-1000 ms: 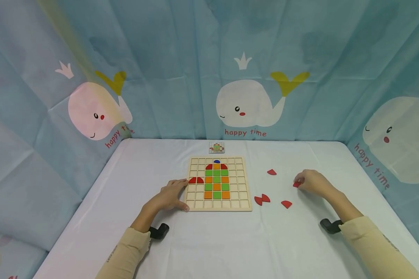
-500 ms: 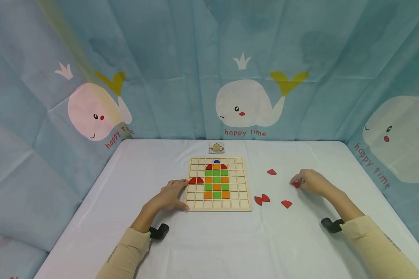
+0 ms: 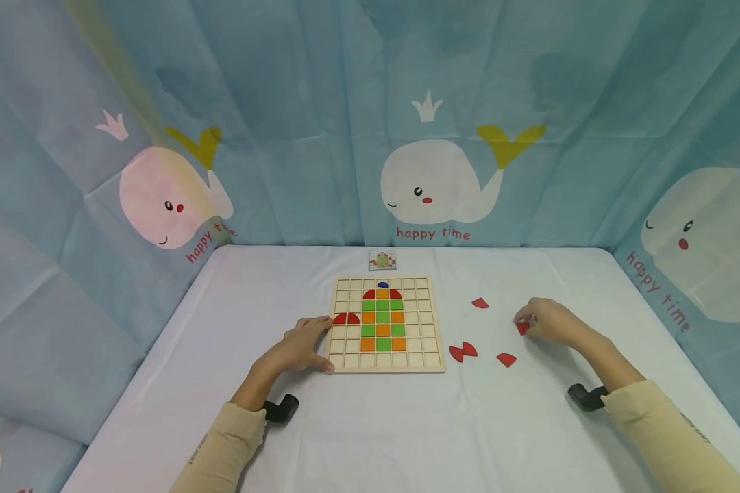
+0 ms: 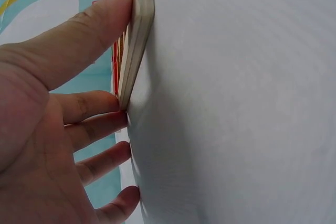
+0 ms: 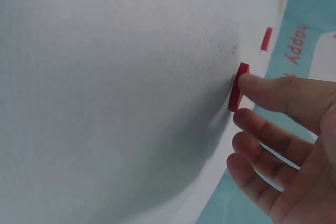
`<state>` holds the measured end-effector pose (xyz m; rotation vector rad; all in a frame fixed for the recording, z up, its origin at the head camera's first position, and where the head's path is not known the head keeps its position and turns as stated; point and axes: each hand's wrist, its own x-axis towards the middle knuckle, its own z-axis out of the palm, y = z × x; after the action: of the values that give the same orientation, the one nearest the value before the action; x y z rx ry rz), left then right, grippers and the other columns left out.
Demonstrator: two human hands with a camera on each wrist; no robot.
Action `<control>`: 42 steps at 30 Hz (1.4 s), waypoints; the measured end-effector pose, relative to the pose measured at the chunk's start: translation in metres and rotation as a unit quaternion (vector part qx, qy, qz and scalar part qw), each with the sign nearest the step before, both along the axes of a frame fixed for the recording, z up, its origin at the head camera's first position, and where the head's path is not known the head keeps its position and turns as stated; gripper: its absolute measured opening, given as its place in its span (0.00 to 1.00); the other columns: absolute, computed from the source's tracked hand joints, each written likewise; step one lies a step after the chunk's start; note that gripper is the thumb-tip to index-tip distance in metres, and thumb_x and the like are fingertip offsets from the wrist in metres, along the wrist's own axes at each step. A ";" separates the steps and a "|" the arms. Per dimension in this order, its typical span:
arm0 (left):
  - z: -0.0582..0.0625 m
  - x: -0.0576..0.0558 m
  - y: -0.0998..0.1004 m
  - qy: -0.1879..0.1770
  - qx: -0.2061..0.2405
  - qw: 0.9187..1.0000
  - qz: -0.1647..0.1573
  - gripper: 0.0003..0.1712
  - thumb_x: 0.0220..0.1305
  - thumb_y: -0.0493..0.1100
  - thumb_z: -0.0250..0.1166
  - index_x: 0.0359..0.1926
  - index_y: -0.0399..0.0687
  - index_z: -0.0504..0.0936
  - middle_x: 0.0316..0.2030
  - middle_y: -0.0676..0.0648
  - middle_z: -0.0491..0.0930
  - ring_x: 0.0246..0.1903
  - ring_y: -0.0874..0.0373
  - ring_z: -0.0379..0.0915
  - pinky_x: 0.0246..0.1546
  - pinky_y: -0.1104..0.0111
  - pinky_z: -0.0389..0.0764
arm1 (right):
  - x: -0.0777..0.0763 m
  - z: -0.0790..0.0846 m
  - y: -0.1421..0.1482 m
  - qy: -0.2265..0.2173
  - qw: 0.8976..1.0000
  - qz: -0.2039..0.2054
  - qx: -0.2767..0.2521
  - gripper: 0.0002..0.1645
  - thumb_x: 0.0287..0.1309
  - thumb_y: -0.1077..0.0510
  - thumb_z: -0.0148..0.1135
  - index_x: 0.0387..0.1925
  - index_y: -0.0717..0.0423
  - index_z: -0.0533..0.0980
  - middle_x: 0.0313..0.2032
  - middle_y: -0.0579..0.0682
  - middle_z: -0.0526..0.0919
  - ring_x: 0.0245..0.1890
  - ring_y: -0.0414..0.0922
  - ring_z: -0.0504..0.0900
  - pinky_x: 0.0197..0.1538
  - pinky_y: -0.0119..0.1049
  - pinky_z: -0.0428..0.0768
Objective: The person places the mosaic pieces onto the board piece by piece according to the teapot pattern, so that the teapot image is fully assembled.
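Observation:
My right hand point(image 3: 553, 320) pinches a red quarter-circle tile point(image 5: 239, 87) close over the white tabletop, right of the board. Its thumb lies on the near face of the tile in the right wrist view, and the index fingertip is hidden. On the left, my other hand point(image 3: 299, 346) rests spread along the side of a wooden grid board point(image 3: 424, 356), thumb at the near left corner. Green tiles point(image 3: 383, 306) and orange tiles point(image 3: 383, 330) fill a tower shape on the board. Red tiles point(image 3: 340, 319) form a dome at its left edge, and a blue half-round tile point(image 3: 383, 285) tops the tower.
Loose red quarter-circle tiles lie between board and right hand: one at the back point(image 3: 479, 302), one nearer the front point(image 3: 506, 359), and a touching pair point(image 3: 463, 352). A small pattern card point(image 3: 382, 260) lies behind the board. A whale-print curtain point(image 3: 284, 171) encloses the table.
The red tile in my right hand has turned slightly, and the fingers have shifted a little around it. My left hand and the board stay put.

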<state>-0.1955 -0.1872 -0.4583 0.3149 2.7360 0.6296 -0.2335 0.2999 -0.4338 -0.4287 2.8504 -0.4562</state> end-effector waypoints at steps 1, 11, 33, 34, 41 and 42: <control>0.000 0.000 0.000 -0.001 0.000 1.000 0.001 0.57 0.42 0.49 0.80 0.72 0.43 0.62 0.73 0.41 0.59 0.71 0.39 0.51 0.66 0.37 0.57 | 0.000 0.000 -0.001 -0.001 1.000 0.002 0.000 0.14 0.50 0.67 0.68 0.42 0.63 0.84 0.33 0.52 0.81 0.34 0.46 0.77 0.42 0.44 0.82; -0.002 0.000 0.000 -0.001 -0.003 1.000 0.003 0.57 0.42 0.49 0.80 0.72 0.43 0.62 0.73 0.41 0.59 0.72 0.40 0.51 0.67 0.38 0.56 | 0.002 -0.001 -0.003 -0.005 1.000 -0.013 0.001 0.15 0.50 0.64 0.71 0.42 0.64 0.83 0.34 0.54 0.82 0.36 0.49 0.79 0.47 0.50 0.82; 0.000 0.000 -0.001 0.005 0.001 1.000 -0.001 0.58 0.41 0.49 0.80 0.72 0.42 0.62 0.73 0.41 0.59 0.71 0.39 0.51 0.66 0.38 0.57 | 0.001 -0.003 -0.001 -0.010 1.000 -0.010 0.007 0.14 0.51 0.64 0.70 0.42 0.63 0.83 0.34 0.53 0.83 0.36 0.48 0.79 0.47 0.49 0.82; 0.000 0.000 -0.001 0.005 0.001 1.000 -0.001 0.58 0.41 0.49 0.80 0.72 0.42 0.62 0.73 0.41 0.59 0.71 0.39 0.51 0.67 0.38 0.57 | 0.001 -0.002 0.000 -0.014 1.000 -0.011 0.007 0.14 0.51 0.64 0.70 0.42 0.63 0.83 0.35 0.54 0.83 0.36 0.49 0.79 0.47 0.49 0.82; -0.002 0.000 -0.001 0.003 0.000 1.000 0.001 0.57 0.42 0.49 0.80 0.72 0.43 0.62 0.73 0.41 0.59 0.71 0.39 0.51 0.67 0.38 0.56 | 0.001 0.000 0.000 -0.014 1.000 -0.015 -0.001 0.15 0.54 0.63 0.67 0.44 0.63 0.82 0.36 0.57 0.84 0.34 0.49 0.80 0.41 0.46 0.83; -0.002 0.000 -0.001 0.002 0.001 1.000 0.002 0.57 0.42 0.49 0.80 0.72 0.43 0.62 0.73 0.41 0.59 0.71 0.39 0.51 0.67 0.38 0.56 | 0.002 0.000 0.000 -0.008 1.000 -0.014 -0.001 0.15 0.54 0.63 0.67 0.44 0.63 0.82 0.36 0.56 0.84 0.35 0.49 0.79 0.42 0.47 0.82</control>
<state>-0.1952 -0.1878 -0.4600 0.3109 2.7408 0.6327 -0.2319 0.3002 -0.4341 -0.3849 2.8429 -0.4664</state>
